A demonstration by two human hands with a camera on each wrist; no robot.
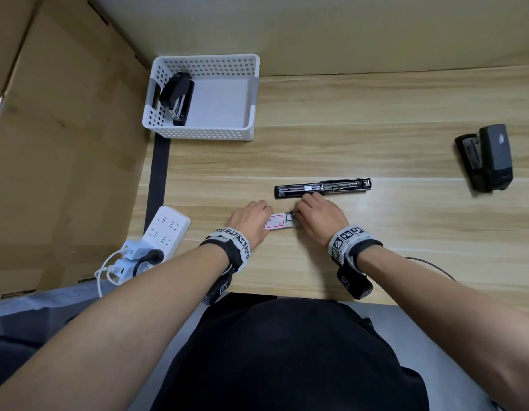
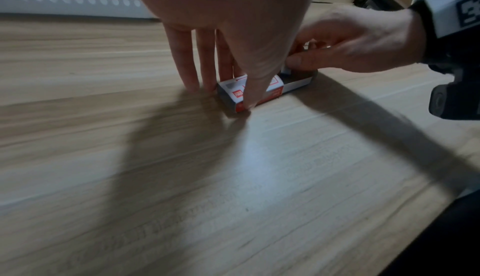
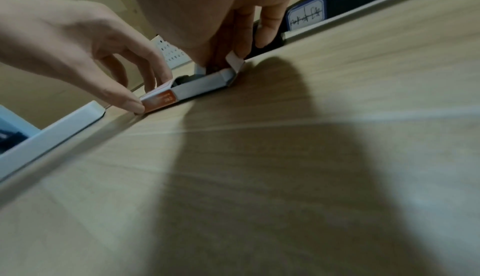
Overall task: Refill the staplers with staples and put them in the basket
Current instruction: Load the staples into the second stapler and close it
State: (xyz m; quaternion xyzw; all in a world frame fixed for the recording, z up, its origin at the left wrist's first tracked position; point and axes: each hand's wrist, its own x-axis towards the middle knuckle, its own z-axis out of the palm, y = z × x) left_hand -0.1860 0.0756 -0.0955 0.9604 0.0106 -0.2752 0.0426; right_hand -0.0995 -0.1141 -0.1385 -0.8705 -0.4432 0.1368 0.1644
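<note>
A red-and-white staple box (image 1: 275, 224) lies on the wooden table (image 1: 375, 232) between my hands, its grey inner tray (image 3: 205, 87) slid out to the right. My left hand (image 1: 264, 215) pinches the sleeve (image 2: 233, 93) between thumb and fingers. My right hand (image 1: 297, 214) has its thumb and fingers curled into the open tray, one finger against the end flap (image 3: 235, 60); what they pinch is hidden. Just beyond lies a long black stapler (image 1: 322, 187), opened flat with its metal channel up. A second black stapler (image 1: 488, 158) sits far right. A third (image 1: 177, 97) lies in the white basket (image 1: 204, 58).
The basket stands at the table's back left corner. A white power strip (image 1: 165, 229) with chargers and cables lies at the left edge. Cardboard sheets (image 1: 64, 143) stand to the left. A wall closes off the back.
</note>
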